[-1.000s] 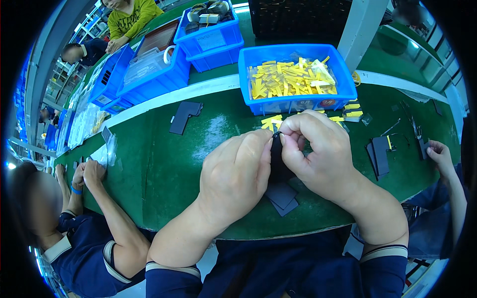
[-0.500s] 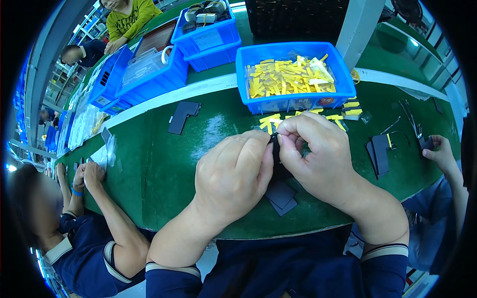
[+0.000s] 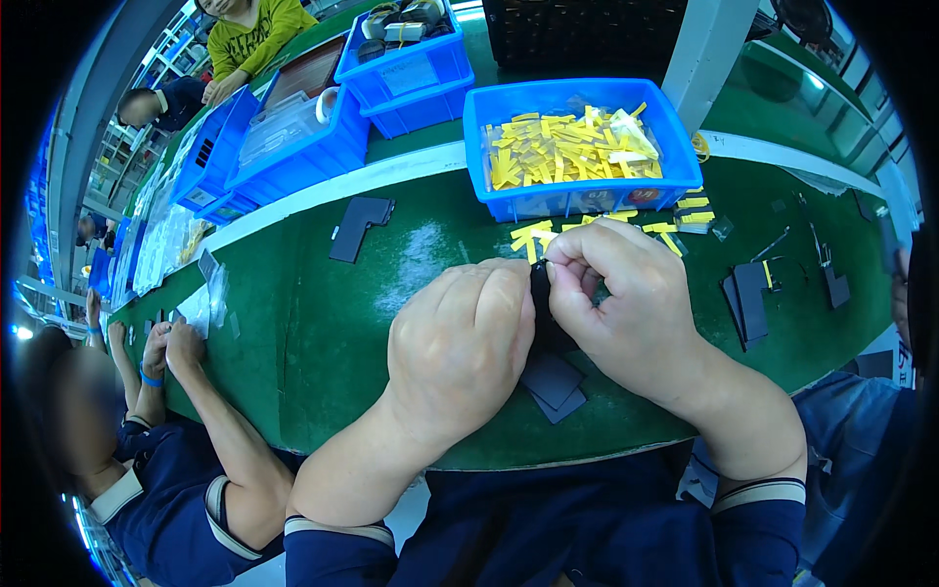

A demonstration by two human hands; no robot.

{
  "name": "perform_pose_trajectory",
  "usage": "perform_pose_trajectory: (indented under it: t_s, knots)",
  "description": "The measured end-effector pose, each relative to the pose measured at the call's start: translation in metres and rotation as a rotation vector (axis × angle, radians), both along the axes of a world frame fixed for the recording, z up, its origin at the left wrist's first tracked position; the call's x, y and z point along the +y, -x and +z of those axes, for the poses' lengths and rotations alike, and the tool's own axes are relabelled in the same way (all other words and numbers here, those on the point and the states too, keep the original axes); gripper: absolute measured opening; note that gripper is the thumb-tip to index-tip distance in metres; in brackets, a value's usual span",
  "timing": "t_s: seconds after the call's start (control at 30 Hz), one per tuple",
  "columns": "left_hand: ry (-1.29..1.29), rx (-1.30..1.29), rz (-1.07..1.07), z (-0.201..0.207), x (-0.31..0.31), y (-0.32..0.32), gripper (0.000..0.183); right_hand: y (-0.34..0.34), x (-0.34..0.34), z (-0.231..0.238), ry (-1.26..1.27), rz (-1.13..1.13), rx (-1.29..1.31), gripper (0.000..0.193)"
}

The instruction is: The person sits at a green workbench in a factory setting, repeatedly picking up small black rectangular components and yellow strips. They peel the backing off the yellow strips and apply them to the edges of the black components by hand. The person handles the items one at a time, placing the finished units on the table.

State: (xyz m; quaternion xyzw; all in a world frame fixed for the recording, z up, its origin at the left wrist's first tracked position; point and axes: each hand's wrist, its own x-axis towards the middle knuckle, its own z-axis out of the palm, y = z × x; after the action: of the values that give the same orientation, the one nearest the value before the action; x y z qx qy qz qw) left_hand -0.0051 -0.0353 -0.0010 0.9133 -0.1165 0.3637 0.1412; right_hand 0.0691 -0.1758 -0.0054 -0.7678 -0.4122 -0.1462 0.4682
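My left hand (image 3: 460, 338) is closed around the side of a thin black flat piece (image 3: 551, 331), held up over the green table. The thumb and forefinger of my right hand (image 3: 616, 293) pinch at its upper end; the other fingers curl in. Both hands hide most of the piece, so its exact kind does not show. Just below them, two dark grey flat pieces (image 3: 555, 387) overlap on the table. Beyond my fingertips lie several loose yellow-ended strips (image 3: 531, 238).
A blue bin (image 3: 587, 203) full of yellow-ended strips stands ahead. Dark L-shaped pieces lie at left (image 3: 360, 231) and right (image 3: 751, 303), another with wires (image 3: 837, 291) farther right. Blue bins (image 3: 303, 161) line the back left. A co-worker's hands (image 3: 176, 342) are at the left.
The co-worker at the right has let go of the dark piece with wires, and that hand has drawn back. My own hands stay almost in place, shifting slightly.
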Motion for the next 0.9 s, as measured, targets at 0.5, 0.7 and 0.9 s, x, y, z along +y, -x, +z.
perform_pose_trajectory:
  t_s: [0.5, 0.7, 0.9]
  knots:
    - [-0.05, 0.037, -0.002, -0.0008, 0.0013, -0.0009, 0.021, 0.0001, 0.0005, -0.0015, -0.006, -0.008, 0.031, 0.009]
    - [-0.048, 0.022, 0.004, -0.0037, 0.0025, -0.0027, 0.02, 0.0001, -0.0005, -0.0003, -0.003, 0.0, 0.032, 0.009]
    - [0.023, 0.052, 0.016, 0.0008, 0.0027, -0.0001, 0.016, -0.0009, -0.0002, -0.0019, 0.009, -0.003, 0.023, 0.01]
